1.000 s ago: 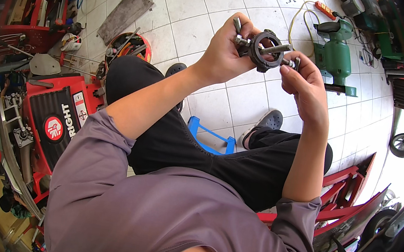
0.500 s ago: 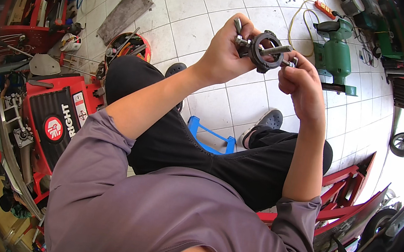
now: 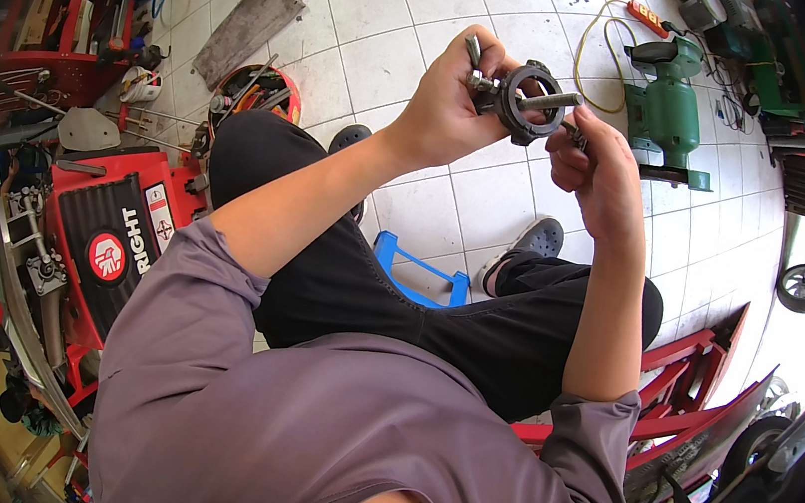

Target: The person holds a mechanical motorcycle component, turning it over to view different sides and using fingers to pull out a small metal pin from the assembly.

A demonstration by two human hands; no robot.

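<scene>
A black metal ring (image 3: 510, 112) with bolts and nuts set around its rim is held up in front of my knees. My left hand (image 3: 444, 104) is closed round its left side, with a bolt end (image 3: 474, 47) standing out by the fingers. Across the ring's opening points a grey metal rod (image 3: 554, 100). My right hand (image 3: 602, 165) is at the ring's right, index finger stretched to the rod's tip. A small threaded bolt (image 3: 577, 136) is pinched among its curled fingers; whether it joins the ring I cannot tell.
A green bench grinder (image 3: 669, 113) stands on the tiled floor at the right, near an orange power strip (image 3: 647, 20). At the left are a tool bucket (image 3: 286, 96) and a red-black case (image 3: 108, 235). A blue stool (image 3: 420, 272) shows between my legs.
My right index finger has straightened up to the rod's tip, and the bolt in that hand has tilted and dropped slightly. My left hand and the ring have hardly moved.
</scene>
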